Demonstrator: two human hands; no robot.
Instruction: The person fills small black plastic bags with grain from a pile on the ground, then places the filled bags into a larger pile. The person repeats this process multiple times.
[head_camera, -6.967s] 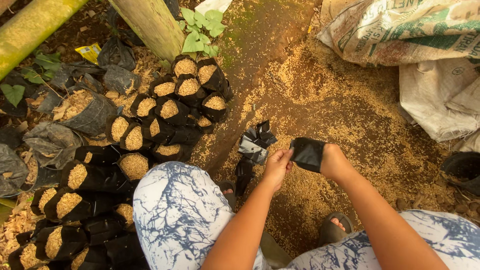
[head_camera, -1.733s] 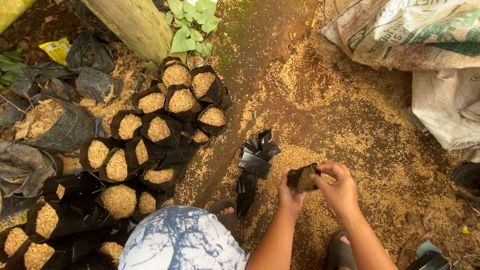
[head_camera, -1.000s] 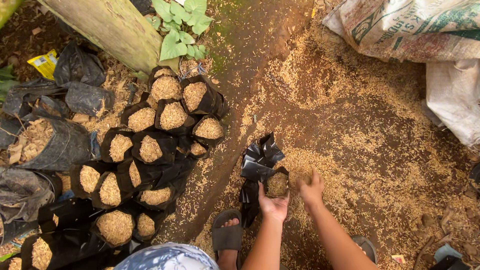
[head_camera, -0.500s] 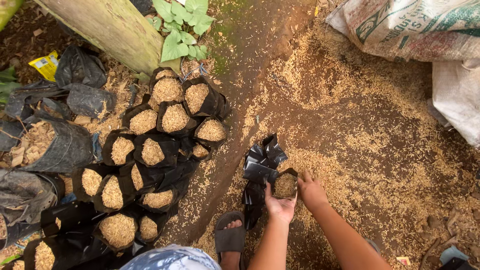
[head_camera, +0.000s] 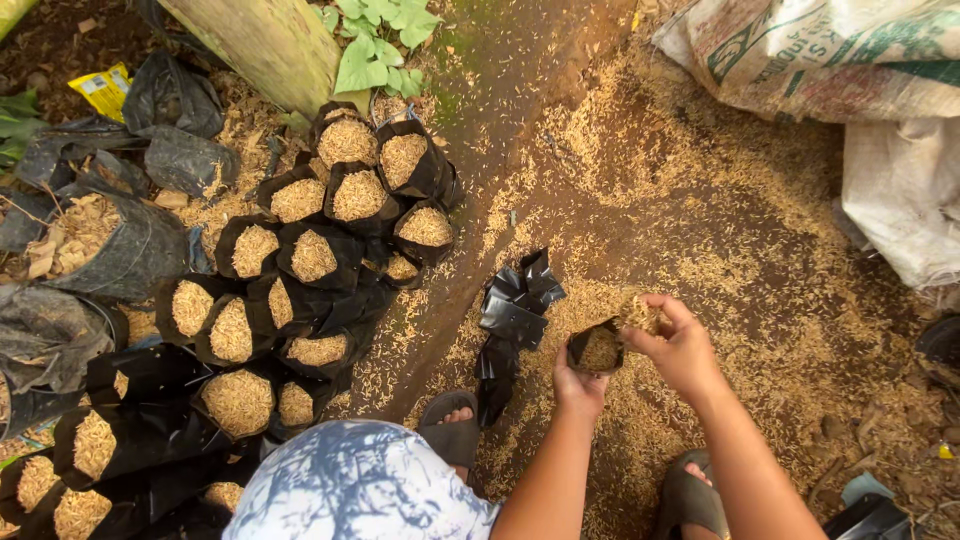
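My left hand (head_camera: 577, 385) grips a small black plastic grow bag (head_camera: 597, 349), held upright and partly filled with rice husk. My right hand (head_camera: 676, 343) is cupped around a handful of husk right at the bag's open mouth. Beneath both hands lies a spread of loose husk (head_camera: 640, 250) on the dirt. A flat pile of empty black bags (head_camera: 514, 320) lies just left of my left hand.
Several filled black bags (head_camera: 312, 255) stand packed together at the left, by a trunk (head_camera: 262, 45). Large woven sacks (head_camera: 830, 60) lie at the top right. My sandalled feet (head_camera: 455, 432) and patterned knee (head_camera: 355, 485) are at the bottom.
My hands lifted the bag off the husk pile, and my right hand came up with a handful of husk to its mouth. The view shifted slightly.
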